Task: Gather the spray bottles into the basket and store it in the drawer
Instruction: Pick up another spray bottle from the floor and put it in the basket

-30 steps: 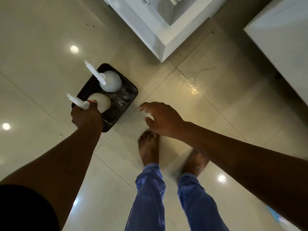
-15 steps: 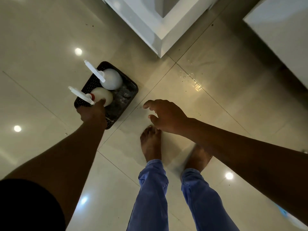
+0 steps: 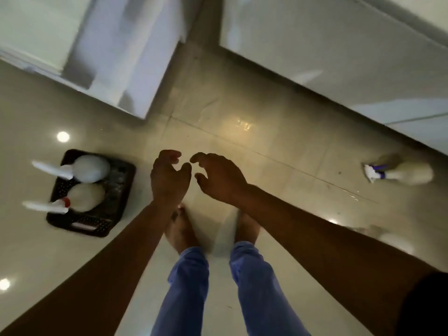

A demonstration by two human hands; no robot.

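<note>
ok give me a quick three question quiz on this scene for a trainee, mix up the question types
1. How many white plastic spray bottles stand in the dark perforated plastic basket on the floor?
2. True or false: the left hand has its grip closed on a bottle.
3. Multiple choice: where is the white spray bottle with the blue and white trigger head?
A. in the basket
B. in the right hand
C. on the glossy tiled floor, to the person's right, near the white cabinet

Key:
1. Two: the one with an all-white trigger head and the one with a red collar at its neck.
2. False; both hands are open and hold nothing.
3. C
</note>
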